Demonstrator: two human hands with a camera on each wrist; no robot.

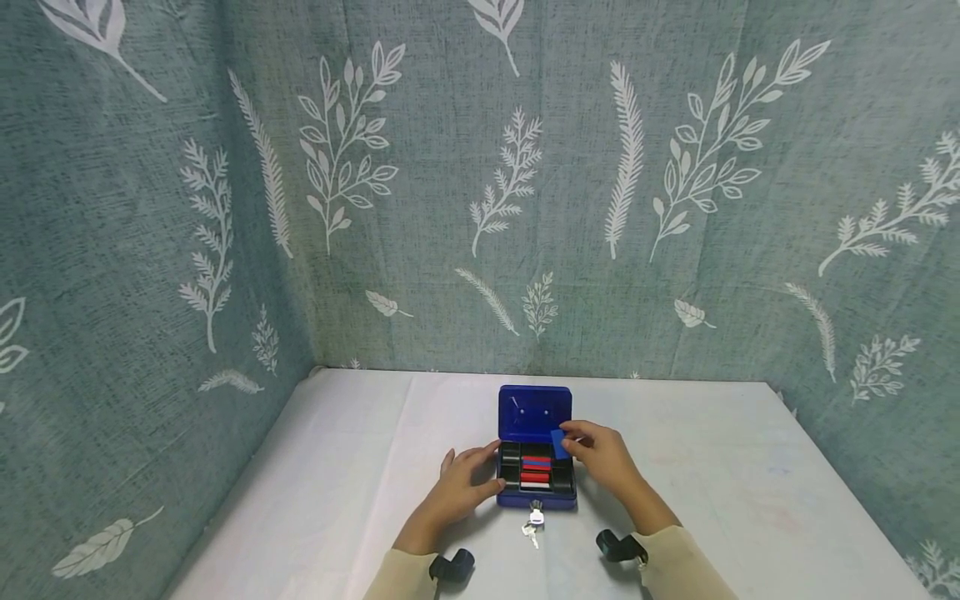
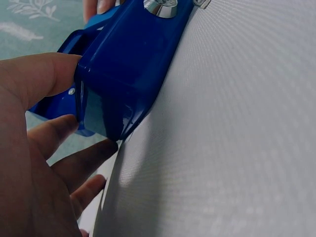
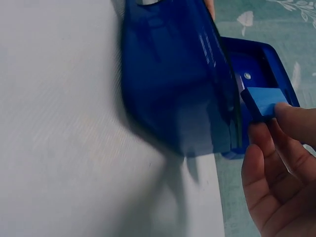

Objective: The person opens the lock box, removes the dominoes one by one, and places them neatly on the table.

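A dark blue cash box [image 1: 517, 502] stands on the table with its lid [image 1: 534, 404] raised at the back. Its black inner tray [image 1: 510, 456] has several compartments; red, blue and white block-like pieces [image 1: 536, 477] lie in the middle ones. My left hand [image 1: 463, 485] rests against the box's left side, thumb at the top rim and the other fingers loosely spread along the wall. Over the back right compartment, my right hand [image 1: 602, 454] pinches a flat blue block [image 3: 266, 101] between thumb and fingers.
Keys [image 1: 533, 525] hang from the silver lock [image 2: 161, 7] on the box's front. The white-covered table [image 1: 697, 467] reaches a green leaf-patterned curtain [image 1: 570, 208] behind and at the left. A black wrist mount [image 1: 453, 567] sits on each forearm.
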